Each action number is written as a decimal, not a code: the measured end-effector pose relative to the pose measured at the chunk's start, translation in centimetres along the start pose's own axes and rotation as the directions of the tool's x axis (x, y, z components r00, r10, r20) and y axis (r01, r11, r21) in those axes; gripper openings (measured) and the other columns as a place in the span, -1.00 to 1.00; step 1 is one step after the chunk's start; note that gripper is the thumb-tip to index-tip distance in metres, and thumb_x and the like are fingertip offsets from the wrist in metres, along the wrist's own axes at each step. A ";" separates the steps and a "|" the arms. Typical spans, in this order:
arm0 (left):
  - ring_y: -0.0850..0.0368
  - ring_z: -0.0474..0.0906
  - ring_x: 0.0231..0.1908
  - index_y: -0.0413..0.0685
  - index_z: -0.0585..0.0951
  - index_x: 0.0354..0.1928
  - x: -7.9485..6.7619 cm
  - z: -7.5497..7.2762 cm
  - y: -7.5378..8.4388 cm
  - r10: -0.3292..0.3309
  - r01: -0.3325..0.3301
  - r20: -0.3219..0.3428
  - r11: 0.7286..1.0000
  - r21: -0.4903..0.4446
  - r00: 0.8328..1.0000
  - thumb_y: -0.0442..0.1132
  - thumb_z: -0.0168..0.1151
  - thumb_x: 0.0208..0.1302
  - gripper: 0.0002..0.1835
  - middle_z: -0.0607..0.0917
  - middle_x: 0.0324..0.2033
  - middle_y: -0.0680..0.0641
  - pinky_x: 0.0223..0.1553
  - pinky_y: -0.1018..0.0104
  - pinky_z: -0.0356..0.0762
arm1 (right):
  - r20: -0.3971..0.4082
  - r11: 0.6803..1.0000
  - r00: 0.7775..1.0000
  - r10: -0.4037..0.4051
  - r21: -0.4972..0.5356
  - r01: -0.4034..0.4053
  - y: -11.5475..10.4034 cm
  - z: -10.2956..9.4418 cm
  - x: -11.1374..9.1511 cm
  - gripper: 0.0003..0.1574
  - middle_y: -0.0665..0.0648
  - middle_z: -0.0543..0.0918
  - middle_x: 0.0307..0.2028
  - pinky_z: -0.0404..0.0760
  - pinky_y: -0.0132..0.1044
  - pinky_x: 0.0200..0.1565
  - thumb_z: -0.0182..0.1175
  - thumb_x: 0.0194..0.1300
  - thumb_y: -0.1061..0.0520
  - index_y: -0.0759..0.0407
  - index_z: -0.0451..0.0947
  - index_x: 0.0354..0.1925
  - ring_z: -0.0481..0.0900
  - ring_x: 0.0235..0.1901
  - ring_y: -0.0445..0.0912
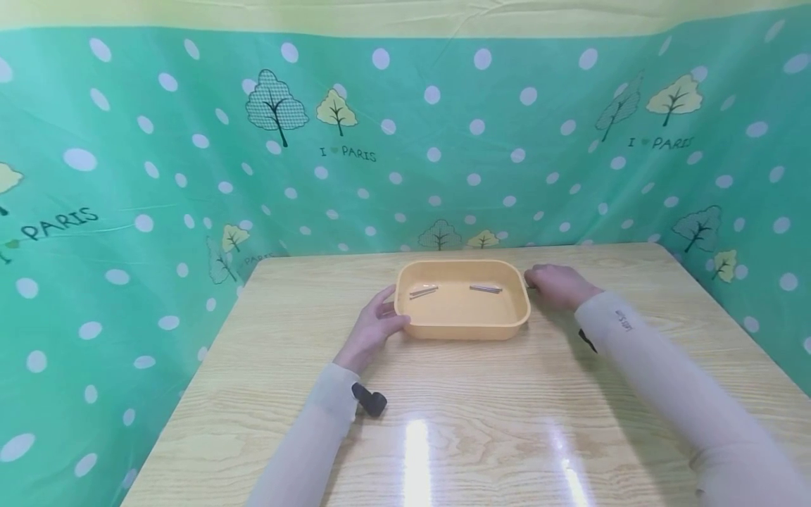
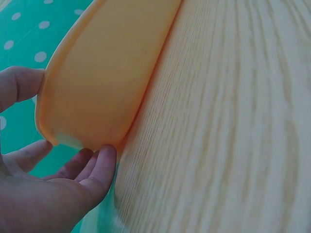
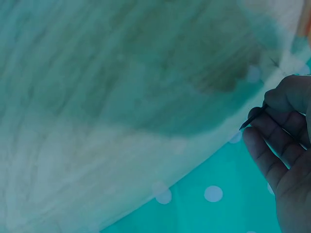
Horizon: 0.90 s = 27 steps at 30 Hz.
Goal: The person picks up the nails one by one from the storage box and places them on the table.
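Left sleeve (image 1: 310,436) and right sleeve (image 1: 678,401) flank a yellow tray (image 1: 456,313)

Closest to view, the left sleeve runs up to the left hand (image 1: 374,327), with a black wrist mount (image 1: 369,400) just below that hand. The left hand grasps the tray's left end, thumb at the near corner and fingers along the end wall. The tray sits on the wood-grain bench (image 1: 481,394), directly right of the left hand and between both hands. Inside, on the side nearer the left hand, slim metal pins (image 1: 423,290) lie close together at a slant; their number is hard to make out. Farther from that hand, toward the right one, a second metal cluster (image 1: 485,289) lies almost level.

Just beside the tray's right end is the right hand (image 1: 560,285), fingers curled, pinching a thin dark rod (image 3: 247,123) between thumb and fingertips. Whether it touches the tray, I cannot tell. Beyond both hands hangs a green dotted cloth (image 1: 456,197).
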<state>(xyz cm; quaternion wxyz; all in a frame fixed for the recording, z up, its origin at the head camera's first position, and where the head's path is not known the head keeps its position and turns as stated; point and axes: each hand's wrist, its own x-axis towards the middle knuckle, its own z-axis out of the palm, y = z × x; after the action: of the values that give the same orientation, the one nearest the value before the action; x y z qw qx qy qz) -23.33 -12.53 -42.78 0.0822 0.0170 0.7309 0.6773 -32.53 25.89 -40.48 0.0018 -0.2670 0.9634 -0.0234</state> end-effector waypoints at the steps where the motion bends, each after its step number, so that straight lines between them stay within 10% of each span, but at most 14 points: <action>1: -0.06 0.43 0.16 0.24 0.24 0.42 0.0 0.0 0.0 0.002 -0.002 0.001 1.000 -0.001 1.000 -0.28 0.37 0.04 -0.14 0.45 0.21 -0.22 0.16 0.03 0.44 | -0.002 1.000 1.000 -0.003 0.002 0.003 0.1 0.2 0.1 -0.89 0.10 0.64 -0.31 0.62 -0.02 -0.15 0.18 0.28 0.22 0.11 0.63 -0.23 0.62 -0.27 0.05; 27: -0.06 0.43 0.16 0.24 0.24 0.41 -0.2 -0.1 0.2 0.002 -0.002 0.005 1.000 0.001 1.000 -0.25 0.39 0.03 -0.13 0.46 0.20 -0.20 0.15 0.04 0.45 | -0.003 1.000 1.000 -0.009 0.007 0.009 0.3 0.8 -0.1 -0.90 0.10 0.60 -0.38 0.62 0.00 -0.19 0.20 0.25 0.26 0.16 0.64 -0.27 0.60 -0.33 0.05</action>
<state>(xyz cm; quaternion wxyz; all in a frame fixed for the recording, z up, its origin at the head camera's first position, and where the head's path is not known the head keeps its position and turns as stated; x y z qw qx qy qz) -23.16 -12.62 -42.59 0.0830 0.0195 0.7309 0.6771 -32.61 26.12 -41.24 0.0012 -0.2712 0.9622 -0.0270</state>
